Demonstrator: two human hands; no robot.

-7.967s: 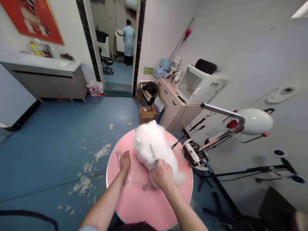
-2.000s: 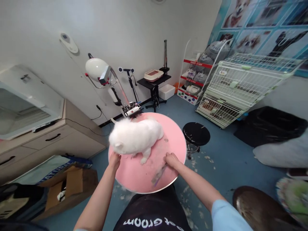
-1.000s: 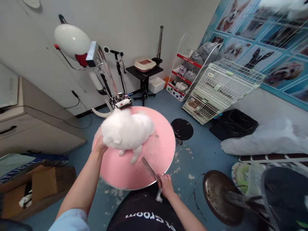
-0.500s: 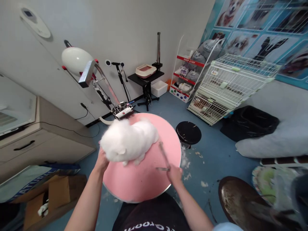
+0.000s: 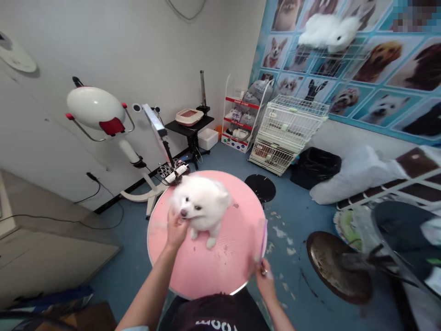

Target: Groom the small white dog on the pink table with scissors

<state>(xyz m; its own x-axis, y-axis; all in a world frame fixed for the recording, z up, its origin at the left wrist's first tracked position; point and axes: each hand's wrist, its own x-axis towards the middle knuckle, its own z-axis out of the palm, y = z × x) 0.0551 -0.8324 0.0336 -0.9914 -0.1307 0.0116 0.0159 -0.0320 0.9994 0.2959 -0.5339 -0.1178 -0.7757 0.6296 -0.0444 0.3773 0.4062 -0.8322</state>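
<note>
A fluffy white dog (image 5: 203,202) sits upright on the round pink grooming table (image 5: 206,273), its face turned toward me. My left hand (image 5: 176,230) is at the dog's muzzle, fingers curled against its chin. Off to the right, near the table's edge, my right hand (image 5: 265,278) is closed around the handles of a pair of scissors (image 5: 263,241). Their long blades point away from me and look purplish and blurred. A gap of pink tabletop separates the scissors from the dog.
A black round stool (image 5: 260,187) stands just beyond the table's right side. Behind the table are a white dryer (image 5: 96,108) on a stand and a tool holder (image 5: 174,172). Wire cages (image 5: 285,133) stand at the back right; a rusty round base (image 5: 330,266) lies right.
The dog's head has turned from facing away to facing me. My left hand has shifted right, onto its muzzle. My right hand has moved right and away from the dog with the scissors.
</note>
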